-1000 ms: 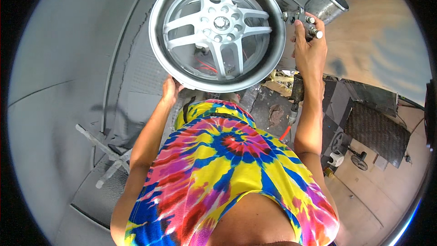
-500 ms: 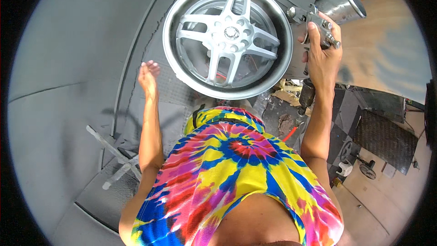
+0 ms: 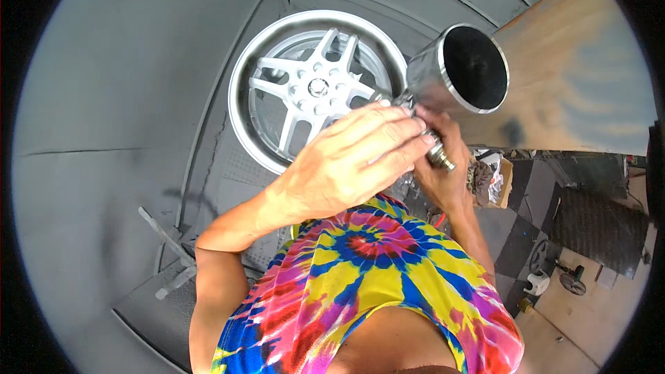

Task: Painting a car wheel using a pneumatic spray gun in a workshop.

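Observation:
In my right hand (image 3: 447, 163) is a metal spray gun (image 3: 440, 154), its fingers wrapped round the body. A steel cup (image 3: 426, 73) on the gun tilts so that its dark inside shows. My left hand (image 3: 350, 156) reaches across from the left, fingers laid over the gun just below the cup; its thumb is hidden. Beyond the hands, a silver alloy wheel (image 3: 318, 88) with split spokes lies face up. The left hand, the gun and the cup cover its near right part.
Grey walls (image 3: 118, 97) rise on the left and behind. At the right stands a brown panel (image 3: 554, 76) with grey overspray. A metal stand (image 3: 166, 235) is at lower left. A cardboard box (image 3: 506, 183) with scraps sits on the checkered floor (image 3: 523, 197).
My right hand has brought the spray gun down and inward, with the cup tipping toward me. My left hand has swung from beside the wheel across onto the gun.

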`<state>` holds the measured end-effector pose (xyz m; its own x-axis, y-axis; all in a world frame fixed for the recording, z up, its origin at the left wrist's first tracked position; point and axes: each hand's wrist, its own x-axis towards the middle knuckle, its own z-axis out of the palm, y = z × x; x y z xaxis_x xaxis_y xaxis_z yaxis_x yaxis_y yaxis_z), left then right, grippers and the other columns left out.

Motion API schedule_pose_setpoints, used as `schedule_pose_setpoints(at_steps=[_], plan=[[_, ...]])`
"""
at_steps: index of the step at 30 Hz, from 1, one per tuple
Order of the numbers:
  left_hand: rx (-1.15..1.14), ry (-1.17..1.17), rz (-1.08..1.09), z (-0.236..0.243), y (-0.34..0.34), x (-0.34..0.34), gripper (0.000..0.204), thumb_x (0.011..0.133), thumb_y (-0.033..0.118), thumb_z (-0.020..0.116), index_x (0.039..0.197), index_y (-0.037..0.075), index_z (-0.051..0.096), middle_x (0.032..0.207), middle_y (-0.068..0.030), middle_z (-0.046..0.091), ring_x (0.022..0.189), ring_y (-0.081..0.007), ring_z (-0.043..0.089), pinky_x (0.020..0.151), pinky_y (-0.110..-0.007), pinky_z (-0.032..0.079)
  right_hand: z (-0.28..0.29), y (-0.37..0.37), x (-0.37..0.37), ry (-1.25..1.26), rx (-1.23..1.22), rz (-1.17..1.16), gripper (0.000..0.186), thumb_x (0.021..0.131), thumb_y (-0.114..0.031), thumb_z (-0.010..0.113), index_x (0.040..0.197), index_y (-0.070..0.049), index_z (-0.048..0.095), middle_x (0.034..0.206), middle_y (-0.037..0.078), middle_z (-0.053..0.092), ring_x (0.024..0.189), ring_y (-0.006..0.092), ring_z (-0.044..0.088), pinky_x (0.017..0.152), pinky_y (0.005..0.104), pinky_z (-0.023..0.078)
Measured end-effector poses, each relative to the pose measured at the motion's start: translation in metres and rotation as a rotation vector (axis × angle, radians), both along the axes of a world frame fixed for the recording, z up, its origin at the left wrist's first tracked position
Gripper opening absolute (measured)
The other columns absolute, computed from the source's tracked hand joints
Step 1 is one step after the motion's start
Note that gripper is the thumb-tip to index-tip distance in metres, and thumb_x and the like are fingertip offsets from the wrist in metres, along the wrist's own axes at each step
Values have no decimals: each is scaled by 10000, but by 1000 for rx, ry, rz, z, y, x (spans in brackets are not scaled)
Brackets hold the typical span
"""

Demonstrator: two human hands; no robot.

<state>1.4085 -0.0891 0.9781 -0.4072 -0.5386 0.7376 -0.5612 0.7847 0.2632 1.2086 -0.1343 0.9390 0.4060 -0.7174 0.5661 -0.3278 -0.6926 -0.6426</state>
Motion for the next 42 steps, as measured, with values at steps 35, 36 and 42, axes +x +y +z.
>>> schedule_pose_setpoints(at_steps=[35,36,42], plan=[[245,1079,298,-102,43,-20,187,793,-6,790,863,-46,621,852,-80,673,728,-166,664,649,-312,533,44,-12,138,-104,559,688,369,1006,-229,560,1283,14,552,910,112,647,668,154,654,574,239,527],[251,1048,314,-102,44,-19,182,793,-4,790,866,-49,630,850,-83,671,726,-179,667,648,-316,532,48,-10,140,-116,573,682,369,1006,-232,561,1282,12,553,906,115,646,668,156,655,549,231,525],[129,1011,362,-89,43,-11,143,815,55,777,882,-31,684,764,-104,651,653,-218,663,579,-340,508,70,0,154,-101,607,653,385,1005,-246,565,1291,11,542,890,119,641,672,160,661,497,211,519]])
